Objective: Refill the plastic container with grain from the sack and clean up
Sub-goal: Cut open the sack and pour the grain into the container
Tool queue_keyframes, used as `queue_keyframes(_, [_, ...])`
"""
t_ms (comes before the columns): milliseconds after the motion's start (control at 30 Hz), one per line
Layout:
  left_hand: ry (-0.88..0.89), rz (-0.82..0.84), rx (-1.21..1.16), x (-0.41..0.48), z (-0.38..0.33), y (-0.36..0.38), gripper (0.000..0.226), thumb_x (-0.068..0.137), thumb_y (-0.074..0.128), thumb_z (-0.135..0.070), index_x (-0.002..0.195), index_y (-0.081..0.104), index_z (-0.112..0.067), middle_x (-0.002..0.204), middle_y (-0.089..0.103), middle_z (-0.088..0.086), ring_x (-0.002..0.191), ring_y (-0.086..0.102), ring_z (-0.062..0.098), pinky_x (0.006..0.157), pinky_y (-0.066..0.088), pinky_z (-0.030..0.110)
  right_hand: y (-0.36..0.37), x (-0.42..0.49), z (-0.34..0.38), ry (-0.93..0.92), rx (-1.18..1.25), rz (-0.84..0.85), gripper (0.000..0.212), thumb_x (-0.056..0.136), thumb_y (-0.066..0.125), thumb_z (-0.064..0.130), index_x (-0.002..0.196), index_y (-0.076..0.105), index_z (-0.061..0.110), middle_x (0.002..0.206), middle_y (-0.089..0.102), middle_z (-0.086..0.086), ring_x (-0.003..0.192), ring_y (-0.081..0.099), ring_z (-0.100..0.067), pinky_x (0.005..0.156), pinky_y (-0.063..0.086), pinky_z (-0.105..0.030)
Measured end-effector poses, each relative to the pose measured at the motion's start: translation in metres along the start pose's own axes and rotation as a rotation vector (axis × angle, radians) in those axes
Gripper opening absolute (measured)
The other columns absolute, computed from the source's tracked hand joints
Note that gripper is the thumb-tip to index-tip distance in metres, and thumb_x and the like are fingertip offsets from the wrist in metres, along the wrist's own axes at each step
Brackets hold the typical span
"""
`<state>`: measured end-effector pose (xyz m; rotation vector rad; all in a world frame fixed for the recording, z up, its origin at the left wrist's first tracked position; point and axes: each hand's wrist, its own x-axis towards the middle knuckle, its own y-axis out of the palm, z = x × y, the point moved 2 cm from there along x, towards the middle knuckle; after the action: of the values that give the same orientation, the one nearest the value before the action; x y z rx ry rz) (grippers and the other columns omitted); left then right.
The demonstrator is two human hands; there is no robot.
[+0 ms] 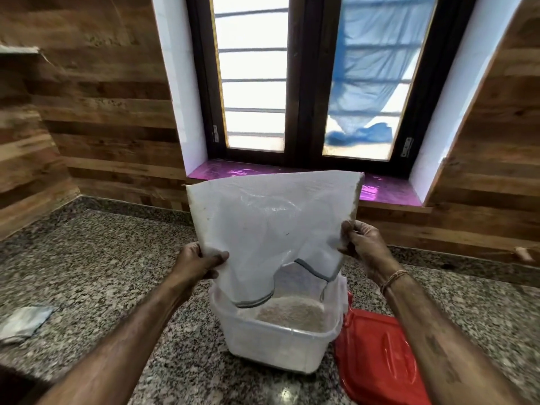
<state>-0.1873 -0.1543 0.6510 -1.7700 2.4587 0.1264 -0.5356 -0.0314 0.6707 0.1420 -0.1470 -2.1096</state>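
Note:
A white woven sack (268, 223) hangs upside down over a clear plastic container (274, 343), its open mouth with a grey hem dipping into the container. Pale grain (292, 312) lies heaped inside the container. My left hand (198, 264) grips the sack's left edge with the thumb on its front. On the other side my right hand (362, 244) pinches the sack's right edge. The sack looks slack and flat. A red lid (377, 358) lies on the counter just right of the container.
The container stands on a speckled granite counter (96, 273). A small grey folded cloth or packet (23, 324) lies at the far left. Wood-panelled walls and a window with a pink-lined sill (380, 188) rise behind the counter.

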Motion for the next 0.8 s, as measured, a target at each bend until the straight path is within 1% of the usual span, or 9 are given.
queue_keyframes(100, [0.062,-0.063,-0.087,0.003,-0.004,0.001,0.029,0.077,0.082,-0.005,0.102,0.069,-0.004,0.095,0.076,0.014,0.077,0.067,0.023,0.061,0.056,0.032,-0.003,-0.007,-0.010,0.026,-0.241,0.148,0.008,0.097,0.064,0.013,0.103,0.069,0.011,0.088,0.073,-0.004,0.063,0.066,-0.010,0.048,0.052,-0.025])
queue_keyframes(200, [0.118,-0.085,-0.097,0.008,-0.007,0.001,0.025,0.076,0.083,-0.003,0.096,0.069,-0.006,0.081,0.074,0.007,0.062,0.062,0.013,0.050,0.052,0.022,-0.013,-0.003,-0.024,-0.026,-0.477,0.080,0.008,0.095,0.068,0.010,0.097,0.071,0.003,0.087,0.072,-0.014,0.061,0.059,-0.016,0.049,0.044,-0.026])
queue_keyframes(300, [0.165,-0.135,-0.085,0.015,-0.012,0.001,0.025,0.077,0.083,-0.002,0.099,0.070,-0.004,0.081,0.071,0.008,0.056,0.060,0.010,0.048,0.051,0.021,-0.015,0.001,-0.017,-0.075,-0.407,0.031,0.007,0.093,0.069,0.007,0.095,0.073,0.002,0.096,0.076,-0.016,0.080,0.068,-0.024,0.069,0.055,-0.039])
queue_keyframes(400, [0.190,-0.151,-0.092,0.020,-0.015,0.004,0.024,0.079,0.080,0.001,0.101,0.070,-0.002,0.083,0.072,0.010,0.055,0.065,0.007,0.050,0.054,0.020,-0.012,-0.006,-0.019,0.025,-0.426,0.203,0.014,0.089,0.075,0.012,0.102,0.074,0.007,0.102,0.078,-0.005,0.089,0.074,-0.014,0.080,0.059,-0.025])
queue_keyframes(467, [0.196,-0.141,-0.085,0.021,-0.015,0.005,0.025,0.079,0.080,0.002,0.102,0.070,0.000,0.084,0.073,0.011,0.058,0.067,0.010,0.051,0.055,0.022,-0.016,-0.005,-0.029,0.030,-0.530,0.210,0.028,0.079,0.083,0.021,0.102,0.076,0.007,0.105,0.079,-0.006,0.099,0.075,-0.018,0.091,0.059,-0.036])
queue_keyframes(533, [0.194,-0.133,-0.063,0.024,-0.015,0.005,0.025,0.079,0.081,-0.001,0.102,0.071,0.001,0.086,0.073,0.012,0.065,0.065,0.017,0.053,0.054,0.025,-0.022,-0.001,-0.029,-0.036,-0.485,0.090,0.011,0.083,0.080,0.015,0.089,0.077,0.006,0.098,0.078,-0.011,0.092,0.072,-0.021,0.089,0.060,-0.041])
queue_keyframes(567, [0.191,-0.130,-0.058,0.025,-0.017,0.005,0.024,0.079,0.081,-0.002,0.101,0.071,0.000,0.087,0.073,0.013,0.067,0.063,0.019,0.053,0.052,0.025,-0.020,-0.002,-0.025,-0.050,-0.416,0.064,0.002,0.089,0.074,0.008,0.087,0.076,0.007,0.093,0.077,-0.010,0.088,0.069,-0.021,0.084,0.060,-0.035])
queue_keyframes(667, [0.176,-0.141,-0.046,0.030,-0.019,0.002,0.020,0.078,0.082,-0.001,0.094,0.072,-0.006,0.086,0.072,0.012,0.067,0.059,0.020,0.049,0.049,0.022,-0.016,-0.004,-0.022,-0.011,-0.364,0.102,0.009,0.094,0.065,0.001,0.093,0.073,0.003,0.090,0.074,-0.006,0.084,0.066,-0.018,0.073,0.057,-0.019])
queue_keyframes(800, [0.110,-0.134,-0.023,0.041,-0.016,-0.006,0.025,0.076,0.086,-0.008,0.098,0.074,-0.007,0.095,0.075,0.016,0.076,0.062,0.025,0.061,0.053,0.031,-0.016,-0.004,-0.021,-0.013,-0.325,0.082,0.013,0.093,0.067,0.004,0.100,0.073,-0.005,0.091,0.075,-0.010,0.084,0.064,-0.021,0.075,0.053,-0.032])
